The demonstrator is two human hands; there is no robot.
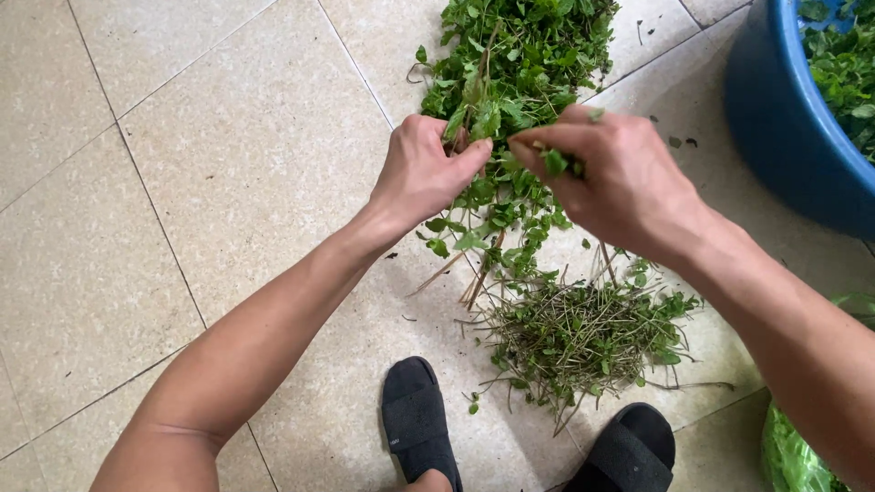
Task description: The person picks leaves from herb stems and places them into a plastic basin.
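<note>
Here, blue tub (775,118) holding picked leaves (843,64)

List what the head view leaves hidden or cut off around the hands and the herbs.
- Blue tub: cut by the top and right edges; its depth and fill unseen.
- Herb pile: runs past the top edge.
- Held sprig: its stem is covered by the left hand.
- Right hand: fingers curl over a leaf, hiding the grip.
- Green bag: cut off at the bottom right corner.

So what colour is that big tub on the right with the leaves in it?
The tub is blue, seen in the head view at the top right corner.
</note>
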